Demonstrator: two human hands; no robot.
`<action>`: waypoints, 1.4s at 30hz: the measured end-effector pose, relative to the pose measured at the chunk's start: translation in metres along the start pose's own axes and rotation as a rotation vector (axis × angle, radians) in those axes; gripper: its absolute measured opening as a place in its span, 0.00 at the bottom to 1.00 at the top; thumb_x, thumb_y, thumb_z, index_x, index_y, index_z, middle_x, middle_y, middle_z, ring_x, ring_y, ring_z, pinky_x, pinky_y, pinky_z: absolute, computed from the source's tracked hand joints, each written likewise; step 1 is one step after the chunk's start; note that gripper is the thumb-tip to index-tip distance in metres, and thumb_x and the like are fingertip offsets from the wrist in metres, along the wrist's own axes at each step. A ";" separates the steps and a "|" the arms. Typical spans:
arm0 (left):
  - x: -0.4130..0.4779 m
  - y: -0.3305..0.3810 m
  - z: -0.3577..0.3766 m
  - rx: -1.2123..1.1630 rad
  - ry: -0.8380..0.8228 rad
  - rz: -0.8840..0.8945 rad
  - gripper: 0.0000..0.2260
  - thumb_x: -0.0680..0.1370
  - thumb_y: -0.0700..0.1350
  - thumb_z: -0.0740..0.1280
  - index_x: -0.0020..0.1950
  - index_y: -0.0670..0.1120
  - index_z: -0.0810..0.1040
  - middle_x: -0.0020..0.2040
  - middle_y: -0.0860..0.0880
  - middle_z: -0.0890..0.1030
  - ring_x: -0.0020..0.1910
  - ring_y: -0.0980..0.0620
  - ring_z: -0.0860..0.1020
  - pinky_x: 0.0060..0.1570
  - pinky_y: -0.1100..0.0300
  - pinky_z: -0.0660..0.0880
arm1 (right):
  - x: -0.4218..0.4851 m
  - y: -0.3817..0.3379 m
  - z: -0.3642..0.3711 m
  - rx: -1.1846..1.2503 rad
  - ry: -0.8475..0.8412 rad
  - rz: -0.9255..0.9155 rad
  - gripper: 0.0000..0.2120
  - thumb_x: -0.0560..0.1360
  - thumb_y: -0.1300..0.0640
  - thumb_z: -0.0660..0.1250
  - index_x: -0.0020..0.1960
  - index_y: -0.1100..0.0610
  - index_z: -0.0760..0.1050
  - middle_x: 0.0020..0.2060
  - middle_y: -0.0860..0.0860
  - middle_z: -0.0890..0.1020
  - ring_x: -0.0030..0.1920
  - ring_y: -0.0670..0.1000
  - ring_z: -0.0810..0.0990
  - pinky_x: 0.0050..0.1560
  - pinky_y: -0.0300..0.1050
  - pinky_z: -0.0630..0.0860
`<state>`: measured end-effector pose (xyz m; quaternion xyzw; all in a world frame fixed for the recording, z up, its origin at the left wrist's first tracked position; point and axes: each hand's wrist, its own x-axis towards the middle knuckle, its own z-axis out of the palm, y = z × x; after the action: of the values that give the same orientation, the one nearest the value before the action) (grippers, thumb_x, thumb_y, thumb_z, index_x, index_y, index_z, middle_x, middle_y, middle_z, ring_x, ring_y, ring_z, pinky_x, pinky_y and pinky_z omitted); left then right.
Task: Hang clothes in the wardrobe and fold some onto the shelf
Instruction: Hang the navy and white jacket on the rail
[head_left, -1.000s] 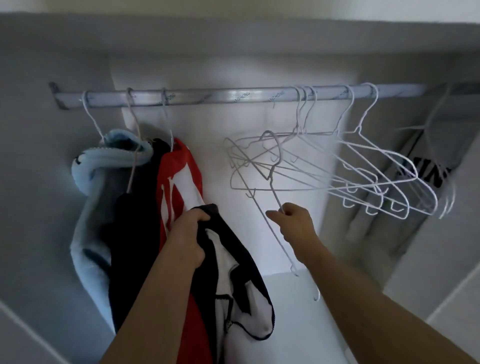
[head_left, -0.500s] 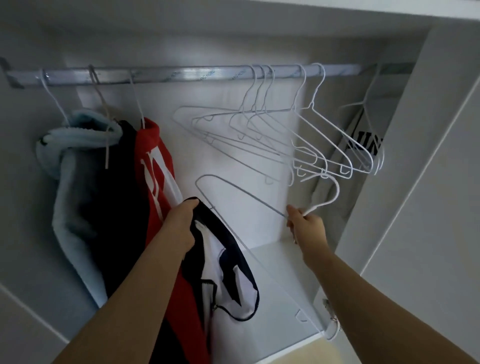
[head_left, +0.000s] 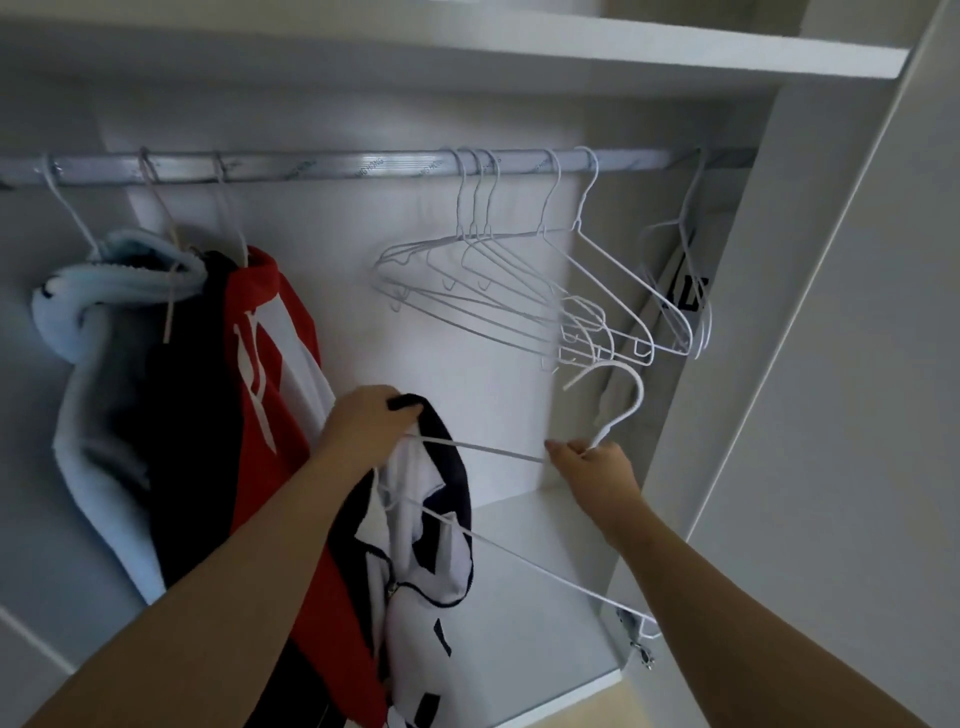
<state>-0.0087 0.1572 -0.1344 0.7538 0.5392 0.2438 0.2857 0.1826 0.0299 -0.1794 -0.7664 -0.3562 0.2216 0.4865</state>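
My left hand (head_left: 366, 423) grips the dark collar of a white and navy garment (head_left: 434, 525) that dangles in front of the wardrobe. My right hand (head_left: 592, 465) pinches the neck of a white wire hanger (head_left: 524, 564), held off the rail with its hook pointing up. One arm of that hanger reaches left into the garment's opening, just under my left hand. Several empty white hangers (head_left: 519, 296) hang on the metal rail (head_left: 332, 166).
On the rail's left hang a light blue fleece (head_left: 98, 374), a dark garment (head_left: 182, 415) and a red and white top (head_left: 275, 353). A black and white garment (head_left: 685, 299) hangs at the far right. Below is a white shelf (head_left: 535, 613); a white side panel (head_left: 769, 364) stands right.
My right hand has pulled one hanger off the rail and down, then swung its arm left into the garment's opening. My left hand keeps its hold on the collar.
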 end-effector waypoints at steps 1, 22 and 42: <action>-0.006 0.007 0.008 0.016 -0.014 0.052 0.12 0.77 0.50 0.64 0.40 0.43 0.78 0.35 0.50 0.75 0.38 0.50 0.74 0.37 0.60 0.68 | -0.002 -0.003 0.004 0.000 -0.019 -0.001 0.18 0.74 0.54 0.65 0.32 0.65 0.69 0.26 0.54 0.66 0.29 0.50 0.65 0.30 0.41 0.62; 0.000 0.057 0.014 -0.160 0.108 0.441 0.05 0.74 0.51 0.69 0.46 0.52 0.81 0.39 0.54 0.81 0.41 0.53 0.78 0.45 0.56 0.75 | -0.003 -0.022 -0.026 0.176 0.510 -0.344 0.19 0.71 0.58 0.68 0.31 0.50 0.60 0.29 0.45 0.66 0.33 0.50 0.67 0.36 0.43 0.64; -0.006 0.038 -0.072 0.033 0.448 0.641 0.07 0.75 0.43 0.69 0.41 0.39 0.79 0.31 0.51 0.75 0.32 0.59 0.74 0.36 0.75 0.67 | 0.024 0.010 -0.051 0.735 -0.318 0.456 0.07 0.77 0.59 0.64 0.49 0.62 0.78 0.37 0.57 0.84 0.34 0.54 0.84 0.36 0.48 0.82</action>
<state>-0.0336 0.1544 -0.0571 0.8166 0.3293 0.4705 0.0583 0.2363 0.0156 -0.1664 -0.5583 -0.1466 0.5492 0.6043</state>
